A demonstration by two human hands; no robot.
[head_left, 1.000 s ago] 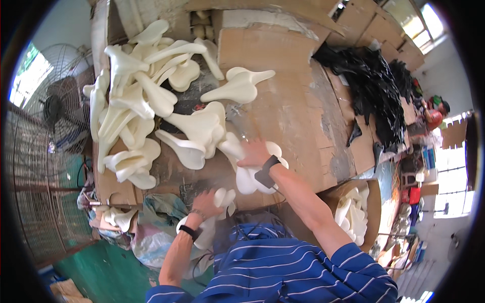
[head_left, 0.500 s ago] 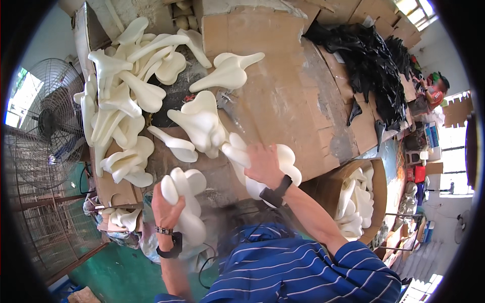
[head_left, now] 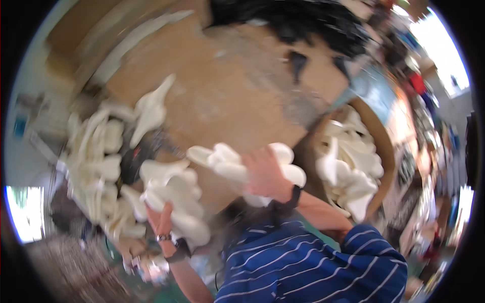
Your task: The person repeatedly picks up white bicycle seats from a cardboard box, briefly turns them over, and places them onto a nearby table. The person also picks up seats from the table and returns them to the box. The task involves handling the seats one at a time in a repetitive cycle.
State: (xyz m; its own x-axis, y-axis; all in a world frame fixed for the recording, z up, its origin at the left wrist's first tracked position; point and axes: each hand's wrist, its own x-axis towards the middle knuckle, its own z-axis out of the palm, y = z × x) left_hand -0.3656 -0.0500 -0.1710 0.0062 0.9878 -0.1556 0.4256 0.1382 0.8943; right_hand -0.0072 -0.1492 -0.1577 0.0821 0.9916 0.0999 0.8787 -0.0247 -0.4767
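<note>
Left hand (head_left: 160, 223) now lower in frame, view swung; grip against stacked cream pieces (head_left: 189, 224), lower left, closure unclear. Right hand (head_left: 265, 174), centre, grip curled over loose cream pieces (head_left: 222, 162); likely light, stiff, smooth: narrow noses best hold. Carton (head_left: 385, 149), right.

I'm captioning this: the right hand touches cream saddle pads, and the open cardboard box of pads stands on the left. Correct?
Wrong side: the head view shows the open cardboard box on the right. The right hand does touch cream saddle pads.
</note>
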